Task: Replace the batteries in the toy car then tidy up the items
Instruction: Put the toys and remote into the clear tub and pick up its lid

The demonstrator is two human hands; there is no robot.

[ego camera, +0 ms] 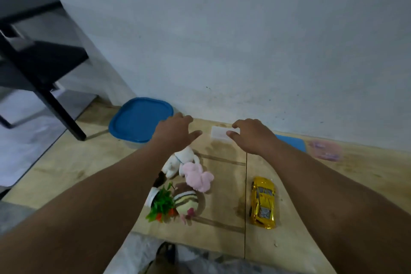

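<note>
A shiny yellow toy car (pixel 263 202) lies on the wooden floor at the lower right, wheels down, nose towards me. Both my arms reach forward over the floor. My left hand (pixel 175 132) hovers with fingers spread and nothing in it, just right of a blue-lidded container (pixel 138 119). My right hand (pixel 251 135) is beside a small clear plastic box (pixel 219 134) near the wall, thumb and fingers curled at its right edge; whether they touch it is unclear. No batteries are visible.
A heap of small plush toys (pixel 191 173) and a little fake plant (pixel 161 203) lie under my left forearm. A blue flat item (pixel 293 142) and a pinkish clear lid (pixel 325 150) sit by the wall. A black table (pixel 33 51) stands at left.
</note>
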